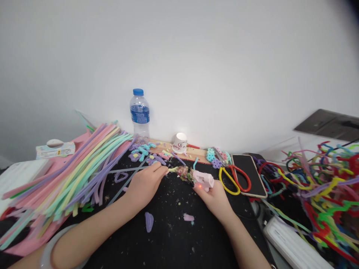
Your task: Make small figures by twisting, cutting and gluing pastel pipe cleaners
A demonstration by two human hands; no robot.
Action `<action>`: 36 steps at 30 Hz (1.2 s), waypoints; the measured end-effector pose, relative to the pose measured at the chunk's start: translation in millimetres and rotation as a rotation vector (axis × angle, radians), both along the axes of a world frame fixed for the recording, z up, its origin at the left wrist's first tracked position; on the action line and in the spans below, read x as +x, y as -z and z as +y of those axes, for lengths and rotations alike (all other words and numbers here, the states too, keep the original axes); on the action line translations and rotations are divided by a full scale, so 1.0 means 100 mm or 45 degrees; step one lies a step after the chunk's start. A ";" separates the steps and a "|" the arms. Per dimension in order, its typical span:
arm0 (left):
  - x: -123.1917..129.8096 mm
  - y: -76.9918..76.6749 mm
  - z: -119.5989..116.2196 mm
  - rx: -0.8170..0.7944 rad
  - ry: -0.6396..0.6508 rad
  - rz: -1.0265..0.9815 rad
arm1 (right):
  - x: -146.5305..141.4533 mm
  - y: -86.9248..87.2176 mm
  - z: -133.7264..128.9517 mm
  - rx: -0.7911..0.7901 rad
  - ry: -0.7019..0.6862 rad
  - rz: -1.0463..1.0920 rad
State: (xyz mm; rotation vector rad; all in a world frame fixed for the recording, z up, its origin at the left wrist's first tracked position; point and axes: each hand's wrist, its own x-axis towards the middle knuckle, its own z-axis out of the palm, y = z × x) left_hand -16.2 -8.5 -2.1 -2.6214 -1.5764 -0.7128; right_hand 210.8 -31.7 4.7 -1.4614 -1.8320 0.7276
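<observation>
My right hand point(215, 200) is wrapped round a small pale pink glue gun point(203, 179) with a red light glowing on it. Its front end, pointing left, is crusted with stuck coloured bits point(185, 173). Pinched in the fingertips of my left hand point(147, 185) is a short pale yellow pipe cleaner piece point(172, 169), close to the gun's nozzle; whether they touch I cannot tell. Behind my hands lie purple and blue pipe cleaner shapes point(144, 151). A purple piece point(149, 222) and a pink piece point(189, 217) rest on the black mat point(168, 246) in front.
A bundle of pastel pipe cleaners point(92, 172) fills the left. At the back stand a water bottle point(139, 116) and an upturned paper cup point(180, 143). Scissors point(235, 180) lie beside a phone point(248, 173) on the right, before tangled pipe cleaners point(331, 198) and a white power strip point(294, 243).
</observation>
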 end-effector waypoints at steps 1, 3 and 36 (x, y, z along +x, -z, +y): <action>0.00 0.00 0.00 -0.011 -0.007 0.015 | 0.00 0.00 0.00 0.007 0.003 -0.007; 0.00 0.01 0.00 -0.024 -0.013 0.030 | 0.00 -0.01 0.00 0.028 0.017 -0.022; 0.04 -0.04 -0.07 -0.270 0.479 -0.339 | 0.13 0.16 0.10 0.244 0.423 -0.702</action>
